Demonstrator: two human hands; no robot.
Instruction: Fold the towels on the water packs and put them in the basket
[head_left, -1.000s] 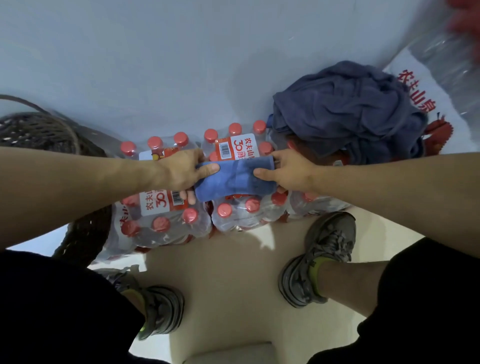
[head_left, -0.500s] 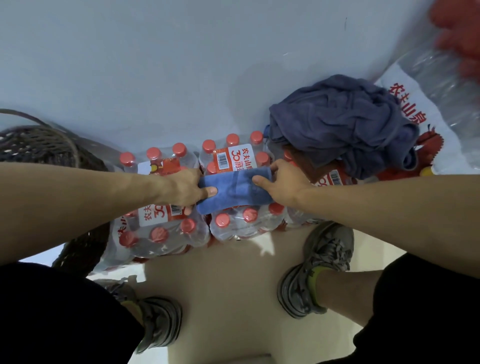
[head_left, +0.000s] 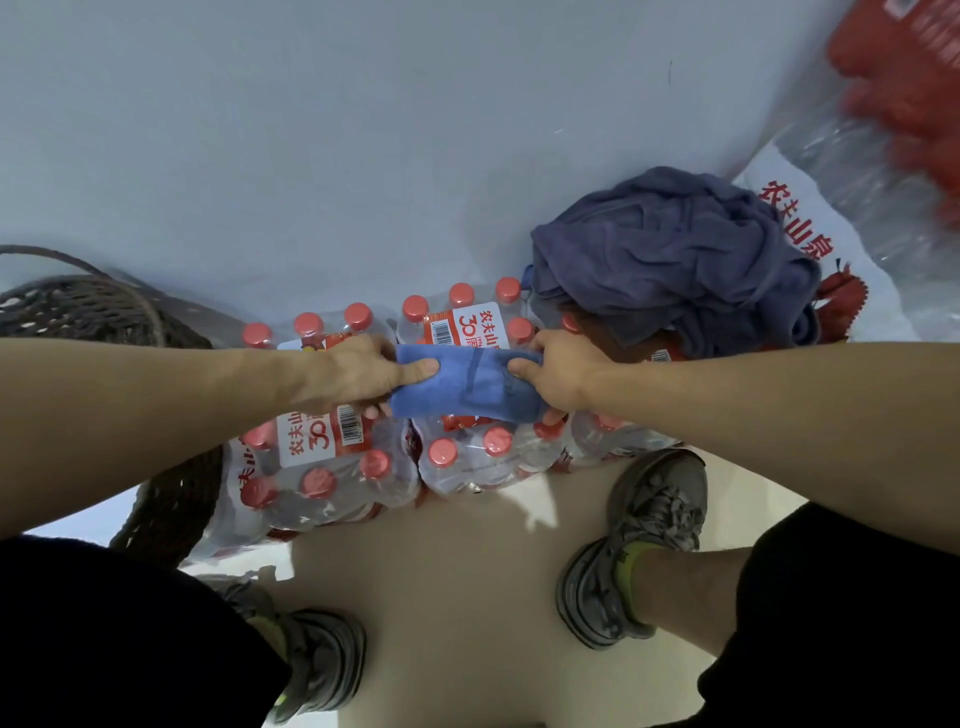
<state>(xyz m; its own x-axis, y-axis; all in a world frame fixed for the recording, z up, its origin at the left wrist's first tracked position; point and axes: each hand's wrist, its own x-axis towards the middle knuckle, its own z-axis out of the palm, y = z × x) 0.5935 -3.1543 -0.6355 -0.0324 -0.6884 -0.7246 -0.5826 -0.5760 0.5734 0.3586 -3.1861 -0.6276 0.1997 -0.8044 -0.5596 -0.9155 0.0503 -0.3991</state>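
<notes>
A small folded blue towel (head_left: 467, 382) lies across the tops of the shrink-wrapped water packs (head_left: 332, 467), which have red caps. My left hand (head_left: 363, 374) grips its left end, thumb on top and fingers underneath. My right hand (head_left: 558, 371) holds its right end the same way. A heap of crumpled dark blue-grey towels (head_left: 670, 254) sits on the packs to the right, just behind my right hand. The dark woven basket (head_left: 78, 312) stands at the far left, behind my left forearm, and its inside is hidden.
A pale wall (head_left: 363, 130) rises right behind the packs. More wrapped water packs with red print (head_left: 852, 208) lean at the upper right. My two feet in grey shoes (head_left: 654, 540) stand on the beige floor in front of the packs.
The towel and both hands stay in the same place on the packs. The view has tilted a little, so everything sits slightly lower in the frame.
</notes>
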